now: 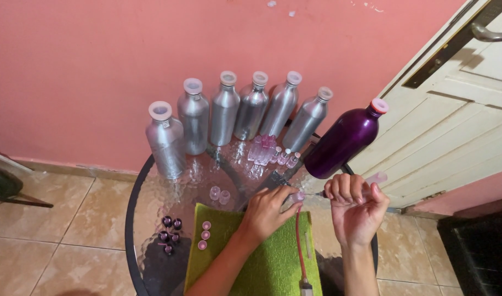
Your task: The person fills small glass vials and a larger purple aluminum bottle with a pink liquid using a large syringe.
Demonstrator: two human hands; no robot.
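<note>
Over the green mat (262,257), the left hand (267,211) pinches a small vial (298,196) while the right hand (354,205) grips a syringe (366,183); pink-filled vials (267,149) stand far, loose caps (171,233) near left.

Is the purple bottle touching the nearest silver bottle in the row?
Apart. The head view shows pink wall and glass tabletop between the purple bottle and the rightmost silver bottle; the purple one leans away to the right.
</note>
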